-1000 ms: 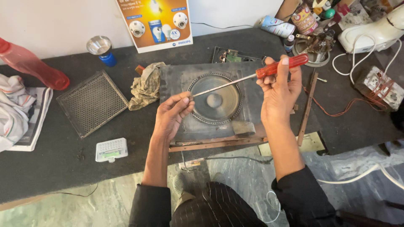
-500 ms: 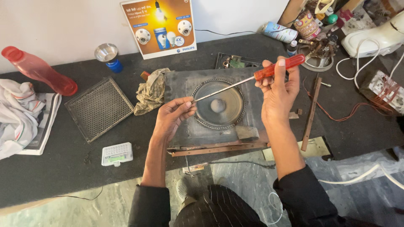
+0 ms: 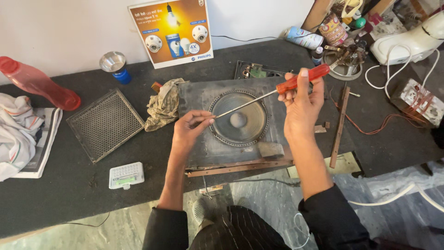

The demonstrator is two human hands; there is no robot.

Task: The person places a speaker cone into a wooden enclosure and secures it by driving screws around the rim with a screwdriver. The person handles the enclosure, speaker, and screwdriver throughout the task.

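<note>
My right hand [image 3: 303,104] wraps around the red handle of the screwdriver [image 3: 273,91], fingers curled tight, thumb up along it. My left hand [image 3: 189,129] pinches the metal tip between thumb and fingertips. The shaft slants across the speaker cone [image 3: 238,118], set in a grey board [image 3: 199,99] on the dark table [image 3: 60,203]. A rag [image 3: 162,104] sits just left.

Screwdriver [image 3: 277,92]: glossy translucent red plastic handle, thin bright metal shaft. Speaker [image 3: 238,118]: matt grey cone, dusty dull board around it. Mesh grille [image 3: 105,124]: perforated metal, matt. Rag [image 3: 163,104]: rough, stained cloth. Red bottle [image 3: 37,83]: shiny plastic. Table [image 3: 69,203]: dark matt fabric-like cover.
</note>
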